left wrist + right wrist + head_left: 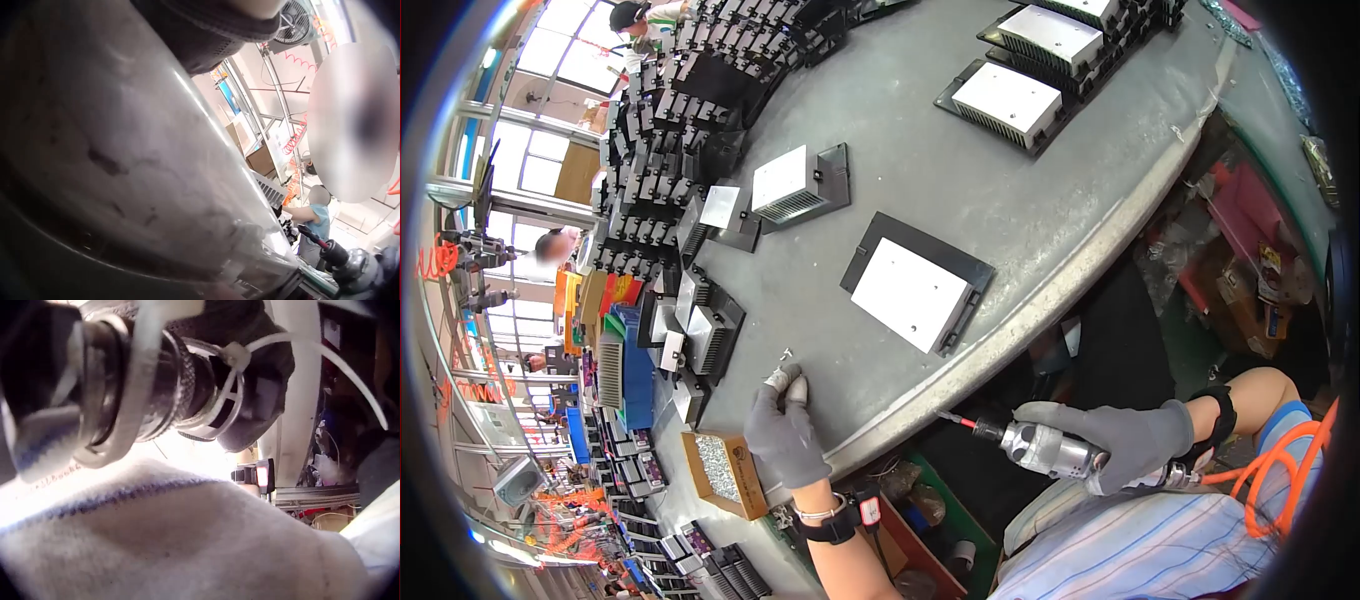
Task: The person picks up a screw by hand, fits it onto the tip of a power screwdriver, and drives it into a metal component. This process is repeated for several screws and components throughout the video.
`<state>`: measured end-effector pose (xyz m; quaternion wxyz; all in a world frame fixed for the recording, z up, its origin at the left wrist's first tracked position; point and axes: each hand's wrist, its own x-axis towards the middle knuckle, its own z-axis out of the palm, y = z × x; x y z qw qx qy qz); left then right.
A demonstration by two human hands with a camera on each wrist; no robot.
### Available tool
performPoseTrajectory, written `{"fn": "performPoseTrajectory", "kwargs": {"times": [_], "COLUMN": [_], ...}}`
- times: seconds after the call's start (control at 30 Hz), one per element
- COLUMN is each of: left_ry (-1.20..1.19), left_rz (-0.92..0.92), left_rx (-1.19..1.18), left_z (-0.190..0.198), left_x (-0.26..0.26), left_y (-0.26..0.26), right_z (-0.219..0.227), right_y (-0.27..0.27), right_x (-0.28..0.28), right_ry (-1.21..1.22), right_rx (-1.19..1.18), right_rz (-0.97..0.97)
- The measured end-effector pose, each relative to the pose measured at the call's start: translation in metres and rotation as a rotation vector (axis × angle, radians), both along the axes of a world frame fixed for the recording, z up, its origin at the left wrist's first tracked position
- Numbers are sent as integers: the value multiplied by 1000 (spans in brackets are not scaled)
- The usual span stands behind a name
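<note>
here we are at the grey bench, and our right hand is wrapped round the metal power driver, its red-banded bit pointing toward the bench edge. an orange hose curls beside it. over on our left, the gloved left hand is down at the bench, fingertips right by some small silvery screws; whether it pinches one, we cannot tell. between and beyond the hands we have the black plate with a white-topped block on it, lying flat near the bench edge, untouched. just beside the left hand sits an open cardboard box of small silvery pieces, and farther off, more finned blocks rest on black plates.
</note>
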<state>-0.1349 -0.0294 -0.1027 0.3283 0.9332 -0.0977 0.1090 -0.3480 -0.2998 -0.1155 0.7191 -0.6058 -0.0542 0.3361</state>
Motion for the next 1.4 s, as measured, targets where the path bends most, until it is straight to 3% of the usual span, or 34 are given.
{"fn": "performPoseTrajectory", "kwargs": {"times": [0.07, 0.13, 0.17, 0.27, 0.33, 0.4, 0.47, 0.57, 0.6, 0.67, 0.73, 1.1, 1.13, 1.17, 1.27, 1.3, 1.33, 1.4], "left_ry": [26, -279, -279, -282, 100, 153, 389, 590, 706, 687, 789, 644, 572, 654, 806, 792, 802, 658], "left_rz": [40, -120, -125, -5, -46, -75, -258, -308, -331, -312, -314, -308, -338, -431, -555, -506, -513, -433], "left_rx": [75, 402, 398, 238, -530, -584, -827, -970, -1024, -980, -1080, -860, -801, -832, -880, -861, -862, -576], "left_z": [3, 3, 0, -8, 12, 20, 18, 15, 13, 7, 6, 24, 25, 23, 21, 25, 30, 39], "left_x": [0, 2, 4, 2, -19, -35, -42, -53, -54, -58, -61, -66, -64, -57, -54, -57, -58, -59], "left_y": [-5, -2, 1, 5, -13, -28, -30, -39, -40, -46, -49, -67, -66, -59, -57, -63, -67, -73], "right_z": [4, 6, 5, 12, 16, 17, 21, 31, 34, 39, 36, 21, 11, 4, -4, 15, 20, 23], "right_y": [0, 3, 4, 2, 1, 1, 2, 2, 0, -6, -5, -6, -2, 1, 2, -9, -12, -15], "right_x": [1, 1, 0, 5, 10, 13, 13, 17, 19, 23, 23, 17, 16, 14, 10, 10, 9, 7], "right_ry": [28, 54, -5, -9, 49, -5, -68, -175, -172, -18, -45, -62, -48, -35, -16, -94, -90, -247], "right_rx": [-34, -65, -62, -44, -29, 9, 17, 80, 82, 45, 68, 168, 346, 525, 598, 380, 377, 101], "right_rz": [22, 43, 13, 8, 31, 26, -18, -86, -94, 44, 23, -46, -65, -84, -46, -40, -52, -37]}}
